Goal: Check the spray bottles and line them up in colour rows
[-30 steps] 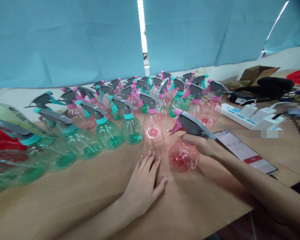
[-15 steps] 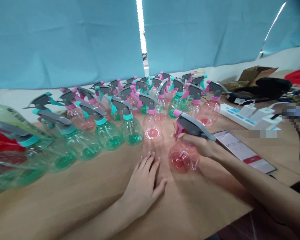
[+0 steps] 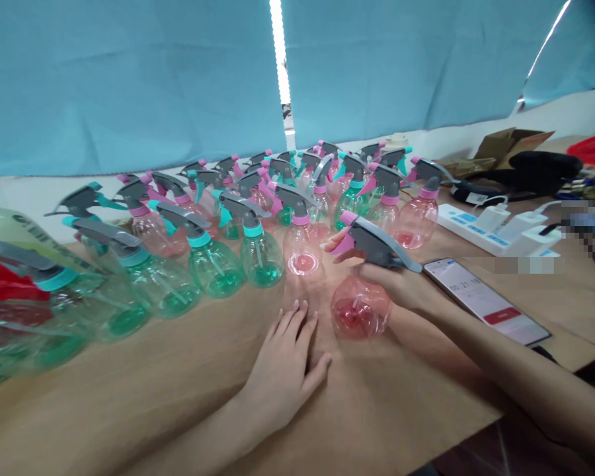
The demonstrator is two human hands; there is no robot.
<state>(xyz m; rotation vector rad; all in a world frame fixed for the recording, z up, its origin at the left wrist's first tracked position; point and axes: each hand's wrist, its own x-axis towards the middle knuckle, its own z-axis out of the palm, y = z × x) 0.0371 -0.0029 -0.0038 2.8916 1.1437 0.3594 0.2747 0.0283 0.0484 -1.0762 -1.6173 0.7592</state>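
My right hand (image 3: 384, 277) is round the neck of a pink spray bottle (image 3: 361, 314) with a grey head and pink trigger. Its fingers reach forward past the trigger, partly hidden behind the sprayer head. The bottle is upright at the front of the table, red at its base. My left hand (image 3: 285, 367) lies flat, palm down, on the brown tabletop (image 3: 188, 396), fingers a little apart, to the left of that bottle. Just beyond my hands stand another pink spray bottle (image 3: 302, 251) and a green spray bottle (image 3: 262, 258).
Several more green and pink spray bottles (image 3: 218, 271) stand in rows to the left and back. To the right lie a phone (image 3: 486, 301) showing a timer, a white power strip (image 3: 469, 228) with plugs, and a black headset (image 3: 540, 168). A cardboard box (image 3: 510, 145) stands behind.
The fingers of my right hand have stretched out forward from the trigger. The pink bottle has shifted slightly left and away from me. My left hand has stayed where it was.
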